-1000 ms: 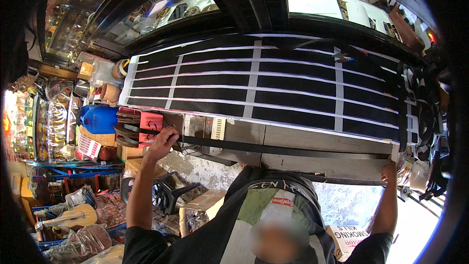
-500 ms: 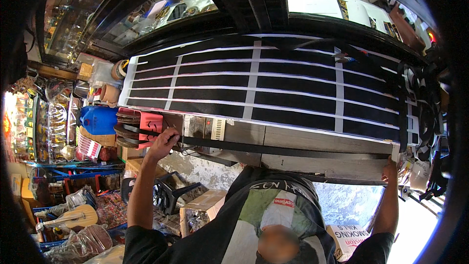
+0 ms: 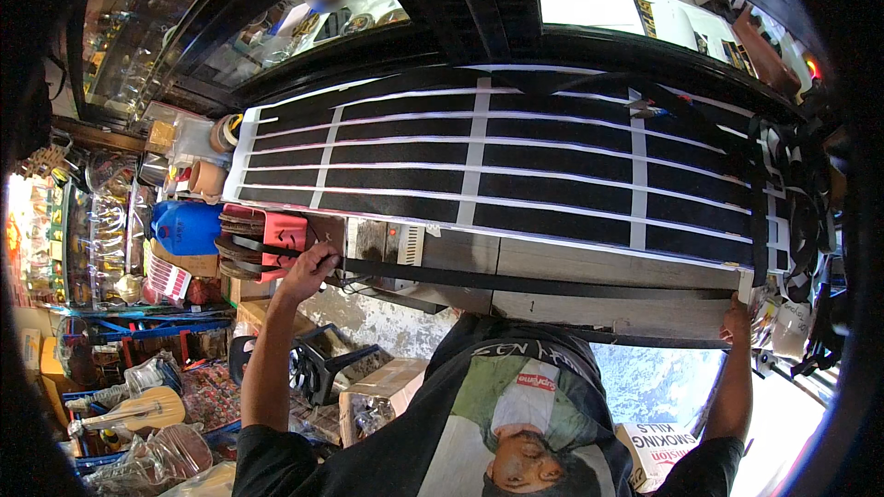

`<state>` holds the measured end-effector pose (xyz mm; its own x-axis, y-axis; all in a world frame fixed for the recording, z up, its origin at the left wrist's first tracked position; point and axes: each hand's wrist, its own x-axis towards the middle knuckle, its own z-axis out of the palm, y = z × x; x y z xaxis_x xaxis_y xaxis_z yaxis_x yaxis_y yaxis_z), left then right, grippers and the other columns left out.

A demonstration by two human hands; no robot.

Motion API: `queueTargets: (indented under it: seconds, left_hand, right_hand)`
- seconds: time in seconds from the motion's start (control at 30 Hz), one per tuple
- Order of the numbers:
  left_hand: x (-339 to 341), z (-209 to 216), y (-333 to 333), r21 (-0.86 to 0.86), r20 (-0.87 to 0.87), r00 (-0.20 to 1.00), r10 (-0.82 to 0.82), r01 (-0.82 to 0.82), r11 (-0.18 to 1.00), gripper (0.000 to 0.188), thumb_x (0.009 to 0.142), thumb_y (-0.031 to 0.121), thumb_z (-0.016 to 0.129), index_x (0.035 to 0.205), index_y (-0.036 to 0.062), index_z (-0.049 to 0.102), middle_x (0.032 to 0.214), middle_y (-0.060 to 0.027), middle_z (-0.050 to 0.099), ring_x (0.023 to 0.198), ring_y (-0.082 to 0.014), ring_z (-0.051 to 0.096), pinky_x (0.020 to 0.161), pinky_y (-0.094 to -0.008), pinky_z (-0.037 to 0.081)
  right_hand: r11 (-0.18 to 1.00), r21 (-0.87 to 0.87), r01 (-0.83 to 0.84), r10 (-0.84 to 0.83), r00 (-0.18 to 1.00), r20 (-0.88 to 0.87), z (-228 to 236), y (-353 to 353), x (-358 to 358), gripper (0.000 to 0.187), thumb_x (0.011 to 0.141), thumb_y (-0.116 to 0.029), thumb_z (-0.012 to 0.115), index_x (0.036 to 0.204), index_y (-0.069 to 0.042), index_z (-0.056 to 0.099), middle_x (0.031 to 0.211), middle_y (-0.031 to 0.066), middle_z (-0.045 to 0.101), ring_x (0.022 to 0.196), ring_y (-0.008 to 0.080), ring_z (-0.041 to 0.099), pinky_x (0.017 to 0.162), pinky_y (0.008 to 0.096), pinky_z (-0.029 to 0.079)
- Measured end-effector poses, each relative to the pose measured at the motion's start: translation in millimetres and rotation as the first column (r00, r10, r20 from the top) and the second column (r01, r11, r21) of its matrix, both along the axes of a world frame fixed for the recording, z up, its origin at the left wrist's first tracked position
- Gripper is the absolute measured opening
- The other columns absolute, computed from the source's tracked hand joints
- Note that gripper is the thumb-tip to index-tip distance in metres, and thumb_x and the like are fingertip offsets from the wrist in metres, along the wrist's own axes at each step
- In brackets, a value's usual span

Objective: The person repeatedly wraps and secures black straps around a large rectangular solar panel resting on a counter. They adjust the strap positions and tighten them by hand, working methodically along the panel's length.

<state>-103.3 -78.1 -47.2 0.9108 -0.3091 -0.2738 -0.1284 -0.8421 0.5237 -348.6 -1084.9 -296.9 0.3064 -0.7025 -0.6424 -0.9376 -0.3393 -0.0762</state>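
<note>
strap (image 3: pixel 543 282), black and long, is running along the near edge of the wooden table (image 3: pixel 589 267), below the black sheet with white strips (image 3: pixel 479 166). left hand (image 3: pixel 310 267) is pinching one end beside the red tray (image 3: pixel 276 230); right hand (image 3: pixel 737 317) is gripping the far corner. keeping both ends taut and level looks wise, so it lies straight.

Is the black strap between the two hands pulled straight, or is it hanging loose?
Pulled straight. The black strap runs in a taut line along the wooden table edge, from the left hand to the right hand, with no sag.
</note>
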Motion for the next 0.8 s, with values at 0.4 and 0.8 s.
queueTargets:
  seconds: [0.4, 0.8]
  left_hand:
    - [-1, -3, 1, -0.008, -0.013, 0.999, 0.039, -0.039, 0.999, 0.010, 0.105, 0.011, 0.063, 0.109, 0.0024, 0.062, 0.095, -0.0087, 0.064, 0.091, -0.0211, 0.063, 0.083, -0.0367, 0.051]
    - [-1, -4, 3, -0.029, -0.007, 1.000, 0.030, -0.030, 0.999, 0.008, 0.106, 0.009, 0.063, 0.108, 0.0021, 0.064, 0.097, -0.0076, 0.066, 0.093, -0.0189, 0.064, 0.085, -0.0351, 0.052]
  right_hand:
    - [1.000, -0.004, 0.022, -0.022, 0.998, 0.051, 28, 23, 8, 0.060, 0.115, -0.050, 0.031, 0.110, -0.005, 0.070, 0.063, 0.0223, 0.066, 0.047, 0.0346, 0.067, 0.039, 0.0470, 0.050]
    - [0.999, 0.000, -0.045, 0.045, 0.997, 0.061, -6, -5, -7, 0.088, 0.104, -0.081, 0.019, 0.126, -0.011, 0.067, 0.068, 0.0212, 0.069, 0.049, 0.0340, 0.068, 0.047, 0.0505, 0.052]
